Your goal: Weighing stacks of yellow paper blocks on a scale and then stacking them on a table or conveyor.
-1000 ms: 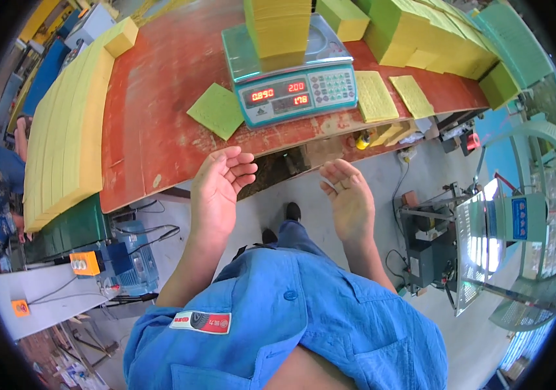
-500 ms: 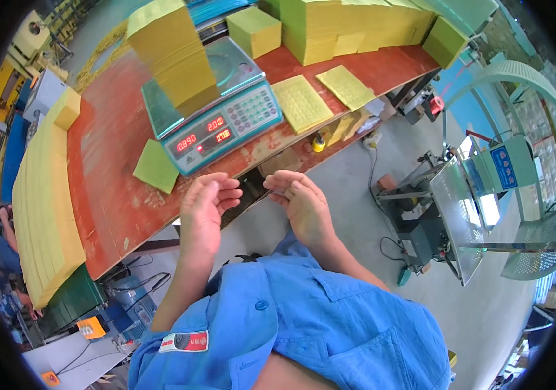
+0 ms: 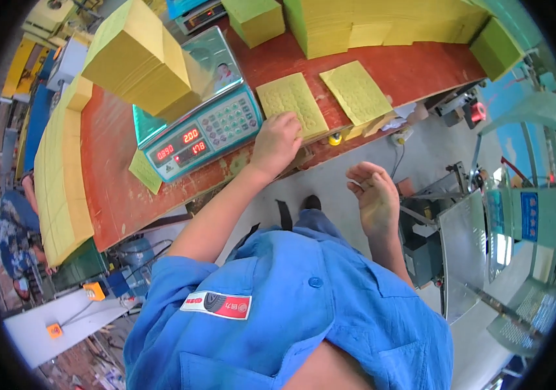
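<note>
- Our left hand (image 3: pixel 279 144) curls over the near edge of the yellow pad (image 3: pixel 290 97); we cannot tell whether it grips.
- That pad lies on the red table (image 3: pixel 122 201), just right of the scale (image 3: pixel 227 125).
- Our right hand (image 3: pixel 377 197) hangs half open, empty.
- We do well pressing lightly, keeping edges square.
- Against the earlier frame, our left hand is now at the pad, farther from our right.

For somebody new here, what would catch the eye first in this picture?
Probably the tall yellow stack on the teal scale, with glowing red digits in front. Next come the left hand at the near edge of yellow sheets right of the scale, and the empty right hand above the floor.
</note>
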The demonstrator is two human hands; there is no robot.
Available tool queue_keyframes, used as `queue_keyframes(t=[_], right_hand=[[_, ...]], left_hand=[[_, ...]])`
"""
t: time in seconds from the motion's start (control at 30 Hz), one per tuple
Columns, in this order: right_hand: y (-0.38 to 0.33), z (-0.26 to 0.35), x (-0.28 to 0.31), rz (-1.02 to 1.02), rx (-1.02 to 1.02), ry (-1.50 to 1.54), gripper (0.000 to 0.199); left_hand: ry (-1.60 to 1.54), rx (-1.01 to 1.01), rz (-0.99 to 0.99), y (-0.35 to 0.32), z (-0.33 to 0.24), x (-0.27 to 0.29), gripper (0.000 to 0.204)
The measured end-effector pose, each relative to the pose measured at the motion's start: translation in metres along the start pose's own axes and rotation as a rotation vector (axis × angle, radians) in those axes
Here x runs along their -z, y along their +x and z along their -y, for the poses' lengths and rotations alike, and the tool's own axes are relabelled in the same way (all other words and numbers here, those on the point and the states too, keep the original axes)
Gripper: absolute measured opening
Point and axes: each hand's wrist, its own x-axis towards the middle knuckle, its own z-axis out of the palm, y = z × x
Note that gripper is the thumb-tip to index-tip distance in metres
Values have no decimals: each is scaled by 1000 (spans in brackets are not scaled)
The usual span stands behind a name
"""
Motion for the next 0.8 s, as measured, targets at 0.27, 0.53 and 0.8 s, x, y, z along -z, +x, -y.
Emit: queue_keyframes(t=[0.27, 0.53, 0.8], right_hand=[[35, 6, 7, 100, -119, -21, 28], [52, -2, 13, 11, -218, -191, 32], [65, -19, 13, 114, -393, -575, 31]], left_hand=[[-38, -36, 20, 6, -4, 2, 15], [47, -113, -204, -13, -41, 16, 8], [-143, -153, -164, -65, -75, -9, 24]])
